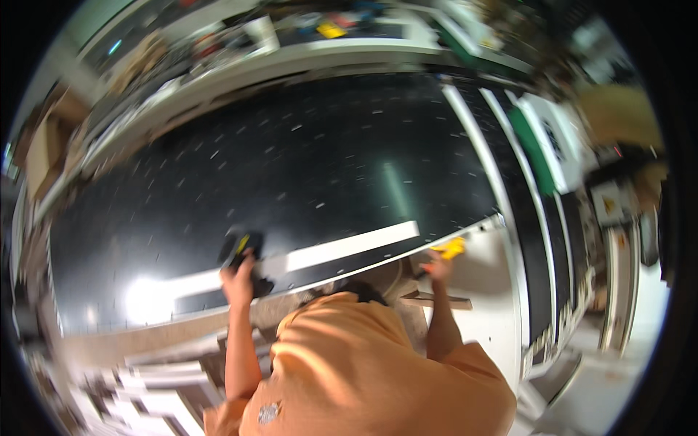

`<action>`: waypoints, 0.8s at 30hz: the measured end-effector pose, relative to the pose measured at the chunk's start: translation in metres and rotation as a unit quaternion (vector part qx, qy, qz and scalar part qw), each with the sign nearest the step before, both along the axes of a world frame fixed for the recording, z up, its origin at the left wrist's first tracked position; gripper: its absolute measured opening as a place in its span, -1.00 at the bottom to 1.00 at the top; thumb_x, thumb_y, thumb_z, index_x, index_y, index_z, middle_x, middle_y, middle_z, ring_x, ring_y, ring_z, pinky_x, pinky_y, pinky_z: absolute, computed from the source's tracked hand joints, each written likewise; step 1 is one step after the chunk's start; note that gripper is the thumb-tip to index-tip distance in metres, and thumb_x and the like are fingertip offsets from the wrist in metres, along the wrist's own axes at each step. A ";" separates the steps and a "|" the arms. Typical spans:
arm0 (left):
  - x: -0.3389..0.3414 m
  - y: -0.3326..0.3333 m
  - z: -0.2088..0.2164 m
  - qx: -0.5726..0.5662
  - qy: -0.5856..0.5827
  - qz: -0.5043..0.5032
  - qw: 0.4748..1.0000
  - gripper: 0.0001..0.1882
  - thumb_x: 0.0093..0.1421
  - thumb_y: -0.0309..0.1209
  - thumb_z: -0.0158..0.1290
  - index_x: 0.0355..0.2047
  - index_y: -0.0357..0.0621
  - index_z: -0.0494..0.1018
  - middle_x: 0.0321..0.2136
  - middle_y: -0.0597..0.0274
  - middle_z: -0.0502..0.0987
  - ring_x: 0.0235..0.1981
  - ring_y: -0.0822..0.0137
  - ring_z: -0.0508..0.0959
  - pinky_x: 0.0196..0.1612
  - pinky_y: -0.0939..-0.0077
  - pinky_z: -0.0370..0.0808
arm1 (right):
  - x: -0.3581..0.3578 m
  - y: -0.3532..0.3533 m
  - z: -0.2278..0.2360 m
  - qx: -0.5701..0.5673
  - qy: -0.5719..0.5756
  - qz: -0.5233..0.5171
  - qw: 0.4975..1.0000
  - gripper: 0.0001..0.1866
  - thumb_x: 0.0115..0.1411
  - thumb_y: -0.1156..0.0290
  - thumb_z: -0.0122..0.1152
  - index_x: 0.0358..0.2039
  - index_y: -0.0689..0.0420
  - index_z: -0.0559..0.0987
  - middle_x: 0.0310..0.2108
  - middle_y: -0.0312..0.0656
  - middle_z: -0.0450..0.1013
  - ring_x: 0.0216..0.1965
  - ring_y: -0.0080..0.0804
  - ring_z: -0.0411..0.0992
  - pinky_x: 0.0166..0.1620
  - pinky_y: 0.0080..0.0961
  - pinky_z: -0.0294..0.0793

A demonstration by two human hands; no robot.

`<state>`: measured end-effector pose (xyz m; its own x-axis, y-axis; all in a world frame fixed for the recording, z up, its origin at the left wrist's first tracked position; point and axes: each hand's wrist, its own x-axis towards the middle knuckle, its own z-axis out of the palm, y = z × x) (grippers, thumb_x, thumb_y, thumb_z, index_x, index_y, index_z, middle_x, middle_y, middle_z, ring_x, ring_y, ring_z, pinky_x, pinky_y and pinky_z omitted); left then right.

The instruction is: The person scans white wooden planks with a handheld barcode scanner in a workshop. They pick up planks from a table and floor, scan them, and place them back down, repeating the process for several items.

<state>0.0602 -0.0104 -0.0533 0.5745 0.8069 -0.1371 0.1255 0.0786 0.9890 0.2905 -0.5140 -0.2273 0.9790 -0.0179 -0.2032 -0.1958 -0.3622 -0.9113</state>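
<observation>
My left hand (238, 282) is closed on a black power tool (234, 251) with a yellow mark; blur hides its exact kind. That tool is over a long white strip (349, 245) that lies along the near side of a black tabletop (305, 167). To the right, past the table's near edge, my right hand (439, 270) is wrapped round a yellow tool (449, 249) with an orange-red part by the fingers. What sort of tool it is cannot be made out.
Black panels with white edges (534, 240) stand at the right, beside a green-and-white piece (534, 149). A cluttered shelf (349, 49) runs along the far side. White boards (160, 389) are stacked at the lower left, and a cardboard box (54, 138) sits at the far left.
</observation>
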 end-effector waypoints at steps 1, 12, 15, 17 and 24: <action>0.000 0.001 0.000 -0.008 0.041 -0.007 0.999 -0.61 0.13 -0.31 0.22 -0.11 -0.33 0.62 -0.25 0.19 0.66 -0.24 0.41 0.57 -0.04 0.47 0.47 | -0.004 -0.018 0.019 -0.048 -0.071 0.014 0.996 -0.76 0.24 0.40 0.24 -0.10 0.19 0.60 -0.37 -0.26 0.40 -0.43 -0.47 0.40 -0.33 -0.52 0.50; 0.023 0.016 -0.003 0.045 0.117 -0.010 0.992 -0.62 0.10 -0.25 0.23 -0.28 -0.40 0.60 -0.52 0.18 0.61 -0.46 0.43 0.53 -0.33 0.43 0.48 | -0.044 0.062 0.249 0.071 0.206 0.208 0.953 -0.38 0.51 -0.09 -0.29 0.09 0.25 0.42 -0.29 -0.11 0.55 -0.80 -0.62 0.14 -0.72 -0.69 0.06; 0.024 0.014 -0.004 0.036 0.126 -0.004 0.991 -0.62 0.10 -0.24 0.23 -0.30 -0.40 0.60 -0.54 0.17 0.60 -0.49 0.41 0.53 -0.35 0.41 0.47 | -0.067 0.105 0.278 0.073 0.267 0.343 0.898 -0.40 0.54 -0.01 -0.32 0.03 0.32 0.46 -0.29 -0.07 0.56 -0.77 -0.64 0.17 -0.66 -0.72 0.10; 0.024 0.015 -0.004 0.051 0.096 0.006 0.994 -0.53 0.07 -0.15 0.25 -0.35 -0.46 0.58 -0.54 -0.04 0.61 -0.49 0.19 0.61 -0.33 0.30 0.51 | -0.077 0.121 0.291 0.064 0.270 0.419 0.864 -0.36 0.50 -0.03 -0.28 0.02 0.41 0.43 -0.29 0.08 0.52 -0.78 -0.57 0.18 -0.66 -0.67 0.17; 0.024 0.013 -0.003 0.053 0.123 0.042 0.990 -0.54 0.12 -0.17 0.21 -0.38 -0.48 0.54 -0.60 0.05 0.53 -0.53 0.35 0.48 -0.39 0.33 0.44 | -0.082 0.142 0.310 0.112 0.265 0.534 0.795 -0.30 0.46 -0.06 -0.23 -0.01 0.50 0.42 -0.32 0.18 0.54 -0.77 -0.57 0.18 -0.61 -0.62 0.22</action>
<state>0.0844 0.0024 -0.0567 0.4639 0.8682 -0.1759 0.3608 -0.0038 0.9326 0.2082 -0.3718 0.0830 0.1878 0.8608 -0.4730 -0.2635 -0.4198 -0.8685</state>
